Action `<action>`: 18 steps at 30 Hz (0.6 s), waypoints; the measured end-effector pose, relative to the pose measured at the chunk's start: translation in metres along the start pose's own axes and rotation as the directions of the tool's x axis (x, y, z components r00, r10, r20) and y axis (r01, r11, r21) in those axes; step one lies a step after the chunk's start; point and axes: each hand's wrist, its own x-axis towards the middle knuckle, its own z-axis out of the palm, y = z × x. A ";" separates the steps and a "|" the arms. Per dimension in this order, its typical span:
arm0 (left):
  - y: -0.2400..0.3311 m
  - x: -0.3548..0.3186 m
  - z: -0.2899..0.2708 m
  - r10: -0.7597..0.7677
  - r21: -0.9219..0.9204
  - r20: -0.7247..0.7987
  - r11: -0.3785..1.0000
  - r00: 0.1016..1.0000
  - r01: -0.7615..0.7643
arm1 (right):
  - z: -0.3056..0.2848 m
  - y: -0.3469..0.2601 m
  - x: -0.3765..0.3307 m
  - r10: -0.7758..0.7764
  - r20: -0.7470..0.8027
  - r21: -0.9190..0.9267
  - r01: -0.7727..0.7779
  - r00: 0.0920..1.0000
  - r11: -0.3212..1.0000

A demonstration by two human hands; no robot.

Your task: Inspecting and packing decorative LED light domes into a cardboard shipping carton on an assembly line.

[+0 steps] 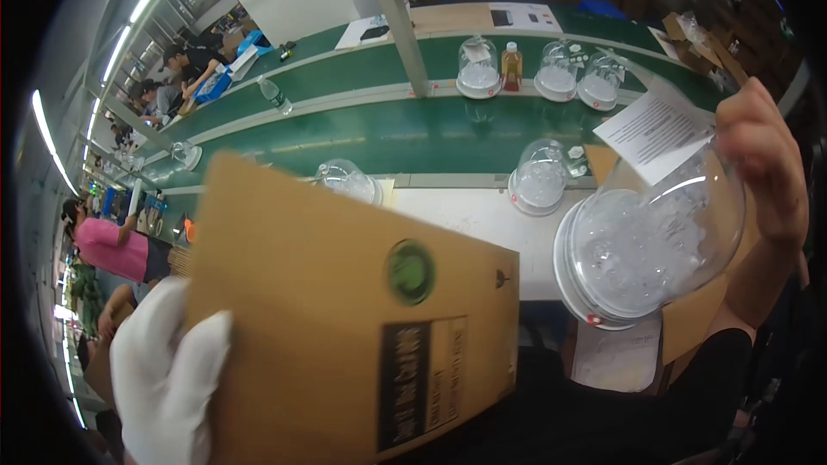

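Note:
My left hand (168,375), in a white glove, grips the side of a brown cardboard box (336,293) with a green round mark and a dark printed panel. The box is tilted and fills the lower middle of the view. My bare right hand (762,159) is closed at the top of a clear dome (702,224) on a round white base (564,271). The dome leans, with crumpled clear material inside. Against its upper side lies a white printed leaflet (650,133). The right fingertips are partly hidden.
Similar domes (538,176) stand on the bench, and several more line the green shelf (362,77) beside an amber bottle (512,69). A clear water bottle (276,96) is farther left. A metal post (396,21) rises there. Co-workers, one in a pink shirt (112,245), are at left.

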 end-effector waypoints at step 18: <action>-0.028 0.075 0.260 0.734 -0.324 0.332 0.678 0.592 -0.660 | -0.041 0.013 0.026 -0.068 -0.091 -0.032 0.065 0.994 0.997</action>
